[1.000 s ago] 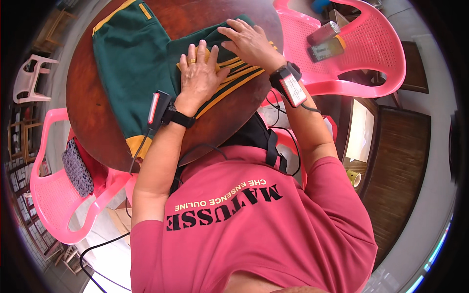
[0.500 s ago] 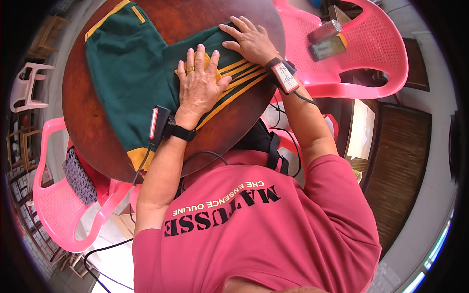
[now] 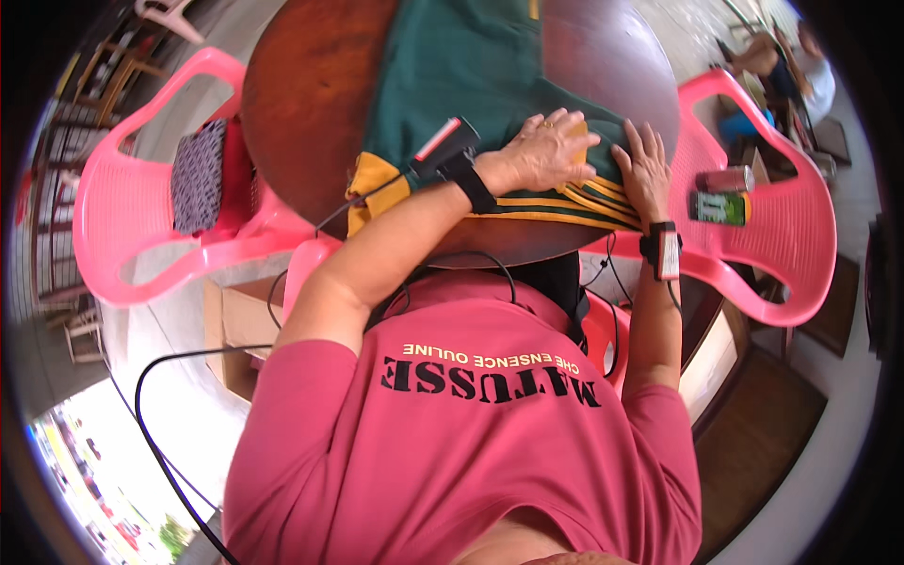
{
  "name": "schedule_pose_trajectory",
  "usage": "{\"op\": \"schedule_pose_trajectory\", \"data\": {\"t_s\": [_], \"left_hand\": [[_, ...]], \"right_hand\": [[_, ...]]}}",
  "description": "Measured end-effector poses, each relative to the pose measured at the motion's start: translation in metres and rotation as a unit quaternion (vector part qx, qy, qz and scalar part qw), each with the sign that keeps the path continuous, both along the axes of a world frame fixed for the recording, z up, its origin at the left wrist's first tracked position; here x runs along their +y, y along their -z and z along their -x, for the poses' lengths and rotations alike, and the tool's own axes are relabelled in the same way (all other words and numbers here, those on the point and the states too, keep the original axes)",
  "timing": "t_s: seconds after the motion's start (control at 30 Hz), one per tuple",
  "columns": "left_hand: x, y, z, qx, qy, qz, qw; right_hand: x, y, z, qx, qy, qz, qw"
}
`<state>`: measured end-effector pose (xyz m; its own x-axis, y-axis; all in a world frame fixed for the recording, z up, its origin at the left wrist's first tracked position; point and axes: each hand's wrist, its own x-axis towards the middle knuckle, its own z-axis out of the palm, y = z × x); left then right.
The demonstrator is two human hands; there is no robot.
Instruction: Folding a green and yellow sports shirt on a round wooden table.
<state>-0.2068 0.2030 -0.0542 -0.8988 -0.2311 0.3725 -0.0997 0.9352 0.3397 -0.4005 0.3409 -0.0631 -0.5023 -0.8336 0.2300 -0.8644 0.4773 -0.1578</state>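
Green garment (image 3: 452,85), left hand (image 3: 541,158) and right hand (image 3: 646,179) had shifted rightward in the frame.
Both lay flat and spread; uneven pressing could have wrinkled the yellow stripes (image 3: 537,201).

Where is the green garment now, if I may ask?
The green garment lies at the head view's upper centre, on the round table, partly under the left hand.

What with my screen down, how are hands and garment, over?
Left hand open on garment. Right hand open at its right edge. Garment lies on table, partly out of view. Nothing visibly blocking.
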Motion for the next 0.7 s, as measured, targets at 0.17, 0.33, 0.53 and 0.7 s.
{"op": "schedule_pose_trajectory", "data": {"t_s": [0.17, 0.33, 0.53, 0.7], "left_hand": [[-0.099, -0.04, -0.042, 0.067, -0.204, -0.07, 0.974], [-0.15, 0.01, -0.085, 0.015, -0.414, -0.049, 0.909], [-0.164, 0.024, -0.086, -0.029, -0.387, 0.14, 0.911], [-0.211, 0.027, -0.077, -0.066, -0.334, 0.193, 0.92]], "right_hand": [[-0.001, -0.017, -0.016, 0.052, 0.013, -0.061, 0.997], [-0.004, -0.027, -0.036, 0.129, -0.034, -0.006, 0.991], [-0.009, -0.031, -0.044, 0.108, -0.095, -0.044, 0.989], [-0.02, -0.047, -0.058, 0.084, -0.11, -0.075, 0.987]]}}
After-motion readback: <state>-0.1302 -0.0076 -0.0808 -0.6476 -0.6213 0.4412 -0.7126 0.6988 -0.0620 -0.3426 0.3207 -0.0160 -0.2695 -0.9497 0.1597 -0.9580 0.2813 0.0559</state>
